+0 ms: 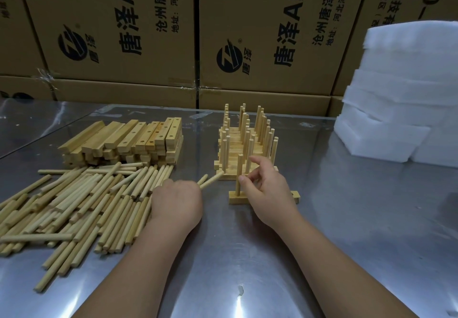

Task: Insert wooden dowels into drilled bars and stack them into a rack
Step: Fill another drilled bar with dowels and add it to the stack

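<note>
A drilled wooden bar (pixel 238 199) lies flat on the steel table in front of me. One dowel (pixel 239 169) stands upright in its left hole. My right hand (pixel 269 191) pinches that dowel with thumb and fingers and covers the bar's middle. My left hand (pixel 176 202) is closed on two loose dowels (pixel 210 181) whose tips point toward the bar. Behind the bar stands the stacked rack (pixel 244 141) of bars with many upright dowels.
A heap of loose dowels (pixel 74 201) spreads over the left of the table. A pile of drilled bars (pixel 128 141) sits behind it. White foam blocks (pixel 406 89) are stacked at the right. Cardboard boxes (pixel 148 32) wall the back edge.
</note>
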